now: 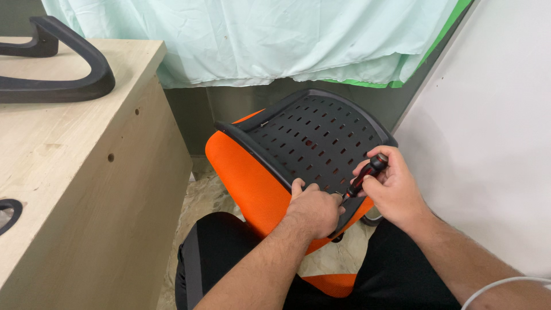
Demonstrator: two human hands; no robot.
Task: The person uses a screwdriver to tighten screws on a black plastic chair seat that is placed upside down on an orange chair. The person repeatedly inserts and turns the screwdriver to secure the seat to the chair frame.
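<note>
An orange mesh chair backrest (244, 172) with a black perforated plastic back panel (313, 138) leans tilted in front of me, over my lap. My right hand (390, 189) grips a black and red screwdriver (363, 175), its tip angled down toward the lower edge of the panel. My left hand (313, 209) rests on that lower edge beside the screwdriver tip, fingers curled and pressing there; whether it pinches a screw is hidden. An orange seat part (330, 282) shows below my forearm.
A light wooden desk (74, 172) stands at the left, with a black chair armrest (69, 74) lying on top. A pale green cloth (258, 40) hangs behind. A white wall (493, 143) is at the right. Tiled floor (209, 198) shows below.
</note>
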